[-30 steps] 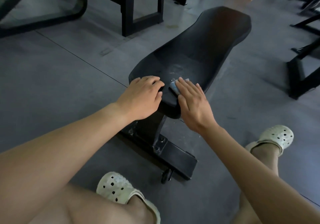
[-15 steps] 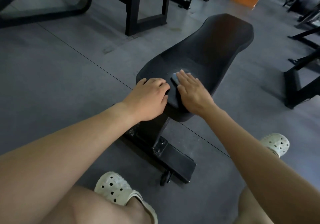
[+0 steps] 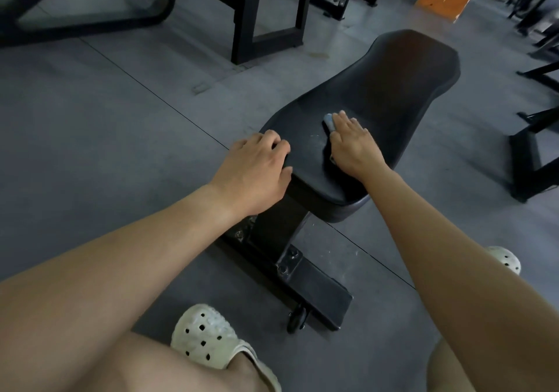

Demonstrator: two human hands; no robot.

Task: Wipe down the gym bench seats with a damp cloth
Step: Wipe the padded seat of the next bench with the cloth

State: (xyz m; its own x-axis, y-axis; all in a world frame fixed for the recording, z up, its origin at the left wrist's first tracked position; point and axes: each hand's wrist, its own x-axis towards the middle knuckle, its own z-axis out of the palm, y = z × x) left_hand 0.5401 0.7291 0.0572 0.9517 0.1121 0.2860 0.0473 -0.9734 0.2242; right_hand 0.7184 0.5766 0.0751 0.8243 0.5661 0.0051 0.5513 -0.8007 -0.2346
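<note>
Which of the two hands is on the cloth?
The right hand: it presses the blue cloth flat on the bench seat. The left hand only grips the seat's edge.

Both arms extend forward, bare to the wrist. The left hand (image 3: 257,167) lies palm down, fingers curled over the near left edge of the bench seat (image 3: 393,89), thumb against its end. The right hand (image 3: 354,146) lies flat, fingers straight, pressing the cloth (image 3: 329,120).
</note>
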